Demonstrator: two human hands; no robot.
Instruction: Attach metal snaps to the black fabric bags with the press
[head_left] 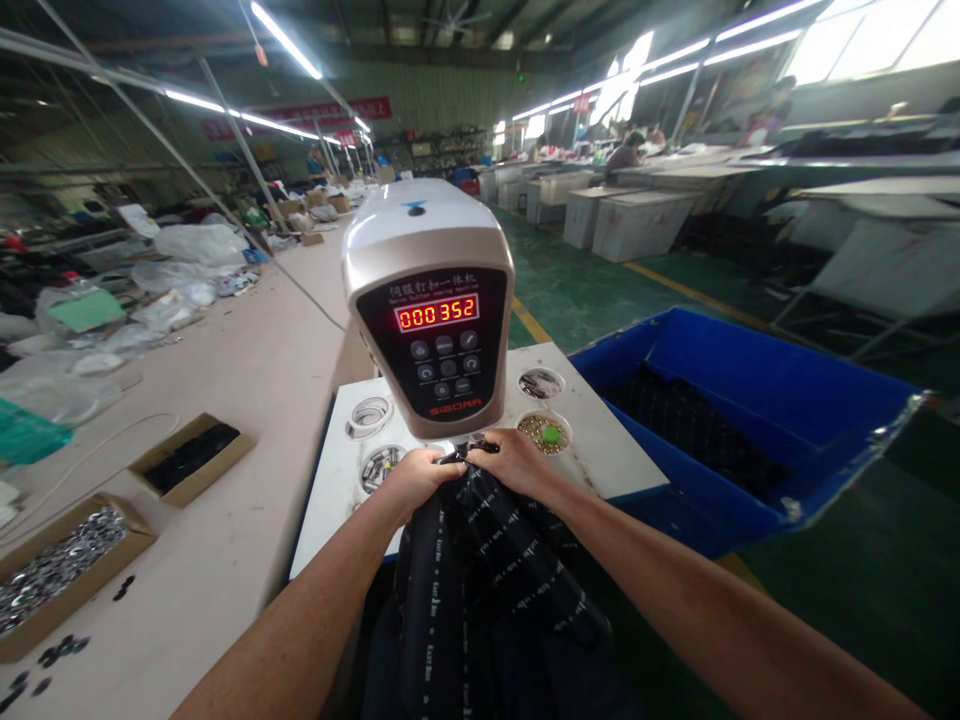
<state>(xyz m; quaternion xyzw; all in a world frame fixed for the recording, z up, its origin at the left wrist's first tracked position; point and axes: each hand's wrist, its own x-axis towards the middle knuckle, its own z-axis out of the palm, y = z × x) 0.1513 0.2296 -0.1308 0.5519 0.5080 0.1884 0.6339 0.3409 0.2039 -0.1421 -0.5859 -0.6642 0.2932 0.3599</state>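
Note:
A button machine point(427, 240) with a red display reading 000352 stands in the middle of the view. Just under its head, both hands hold the top edge of a black garment point(442, 590) with white lettering. My left hand point(420, 475) pinches the edge from the left, and my right hand point(510, 460) pinches it from the right, a short gap between them. The rest of the cloth hangs down toward my lap. Around the machine, a white table top point(600, 455) has round cups of small metal parts, one with a green piece point(551, 435) in it.
At the right is a blue bin point(817, 400) with dark cloth inside. Along the left runs a long table point(277, 370) bearing a box of black pieces point(187, 490), a box of metal parts point(127, 515) and plastic bags point(202, 245). People sit at far tables.

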